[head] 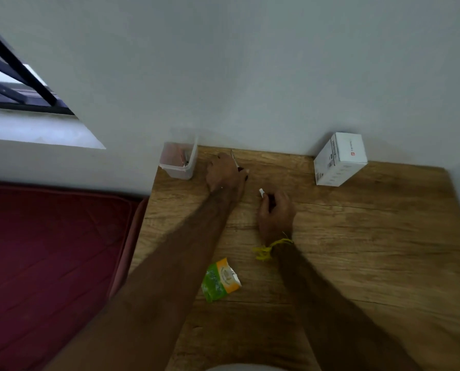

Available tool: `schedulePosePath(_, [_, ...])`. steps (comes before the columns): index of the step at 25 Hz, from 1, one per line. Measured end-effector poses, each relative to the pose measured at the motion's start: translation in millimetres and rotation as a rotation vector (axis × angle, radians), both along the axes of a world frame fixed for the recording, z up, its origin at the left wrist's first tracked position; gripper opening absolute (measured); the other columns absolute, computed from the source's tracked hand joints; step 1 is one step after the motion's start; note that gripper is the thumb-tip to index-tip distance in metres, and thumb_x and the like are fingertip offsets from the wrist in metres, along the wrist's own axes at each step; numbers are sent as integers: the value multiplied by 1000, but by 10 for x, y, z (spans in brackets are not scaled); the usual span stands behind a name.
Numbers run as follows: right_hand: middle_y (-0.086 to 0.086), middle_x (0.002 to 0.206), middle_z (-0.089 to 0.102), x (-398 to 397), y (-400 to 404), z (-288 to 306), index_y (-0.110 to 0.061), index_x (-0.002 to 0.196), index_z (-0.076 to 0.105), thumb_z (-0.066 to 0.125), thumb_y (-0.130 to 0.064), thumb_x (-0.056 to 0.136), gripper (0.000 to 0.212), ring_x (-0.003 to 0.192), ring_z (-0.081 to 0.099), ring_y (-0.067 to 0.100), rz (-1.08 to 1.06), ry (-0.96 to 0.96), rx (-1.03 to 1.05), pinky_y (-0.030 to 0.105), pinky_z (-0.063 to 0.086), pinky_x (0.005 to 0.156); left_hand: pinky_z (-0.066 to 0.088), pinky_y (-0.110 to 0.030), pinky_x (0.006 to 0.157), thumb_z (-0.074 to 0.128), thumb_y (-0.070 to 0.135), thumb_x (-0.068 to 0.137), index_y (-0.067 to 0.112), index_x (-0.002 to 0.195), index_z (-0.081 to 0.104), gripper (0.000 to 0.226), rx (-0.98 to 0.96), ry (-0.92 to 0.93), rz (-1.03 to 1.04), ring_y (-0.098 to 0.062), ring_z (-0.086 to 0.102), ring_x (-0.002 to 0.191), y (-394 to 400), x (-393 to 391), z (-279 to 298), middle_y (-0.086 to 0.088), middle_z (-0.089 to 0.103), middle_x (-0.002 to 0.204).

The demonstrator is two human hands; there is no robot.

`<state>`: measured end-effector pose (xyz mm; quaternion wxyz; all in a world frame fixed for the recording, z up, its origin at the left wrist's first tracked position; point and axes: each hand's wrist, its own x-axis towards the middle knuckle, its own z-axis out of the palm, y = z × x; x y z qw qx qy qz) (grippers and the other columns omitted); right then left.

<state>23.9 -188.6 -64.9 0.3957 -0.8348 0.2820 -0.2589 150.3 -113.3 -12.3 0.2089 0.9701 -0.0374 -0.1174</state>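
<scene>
Head cam: left hand [224,174] grips a thin tool [234,159], right hand [275,212] pinches a white-tipped piece [261,193]. The sachet [220,279] behind both wrists looks opened, so I'd guess midway.

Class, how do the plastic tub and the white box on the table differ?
The tub is translucent and open-topped, with items showing inside; the box is opaque white and closed. The box bears print; the tub looks plain. The tub stands beside the left hand; the box stands far from it. Both rest on the table by the wall.
</scene>
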Motion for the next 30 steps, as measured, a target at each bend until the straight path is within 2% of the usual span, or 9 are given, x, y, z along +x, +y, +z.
schedulePosePath(4, [3,85,64,20,16,-5,-5,90,68,64,-3,88,5,77,51,4,9,-50,-18,12,37,69,49,-31,79,78,43,81,5,117,61,55,-42,104,20,-24,63,111,-75,96,73,-8,65,118])
schedulePosePath(7, [2,86,62,26,8,-14,-4,91,68,63,0,87,8,79,51,3,14,-68,3,5,34,69,40,-23,60,79,41,80,14,92,66,32,-134,173,-28,-11,60,81,-3,51,185,1,64,92])
schedulePosePath(10, [0,89,62,17,-7,-19,-6,94,68,62,1,88,11,82,53,5,22,-96,17,1,36,73,52,-30,69,81,27,80,19,76,64,19,-371,173,11,-7,58,73,178,-202,225,5,64,81])
schedulePosePath(12, [1,88,63,9,-15,-2,-7,92,68,62,1,88,11,81,55,9,24,-102,19,4,37,73,57,-37,79,80,20,81,13,84,69,14,-521,205,41,-16,66,82,355,-504,217,0,69,85])
schedulePosePath(14, [3,88,64,8,-18,34,-8,91,68,62,1,87,11,81,58,13,46,-114,45,14,44,71,59,-39,80,82,18,79,15,90,69,16,-634,272,74,-20,69,87,548,-856,199,-4,73,90])
schedulePosePath(18, [4,88,68,-184,-79,139,-9,92,71,67,-3,88,9,80,64,17,40,-98,247,24,55,70,60,-32,64,86,10,74,15,86,69,21,-780,359,116,-18,69,72,799,-1535,202,-5,73,79])
schedulePosePath(21, [0,82,70,-688,-47,209,-14,91,72,70,-8,89,6,76,66,13,25,-43,416,17,55,67,55,-26,55,86,7,73,11,83,68,21,-792,430,90,-13,64,60,876,-1937,164,-2,70,71])
schedulePosePath(23, [-1,79,72,-1136,6,233,-16,89,72,70,-9,89,7,72,67,11,16,-51,496,14,53,65,53,-26,53,87,6,71,6,83,68,23,-791,466,20,-15,63,58,884,-2146,88,-8,71,72])
schedulePosePath(30, [10,75,74,-2000,-10,229,-2,93,71,67,-1,90,4,67,71,18,-83,-122,756,27,59,66,46,-19,48,94,14,61,8,78,66,34,-705,580,-149,-8,66,58,673,-2445,33,-9,76,76])
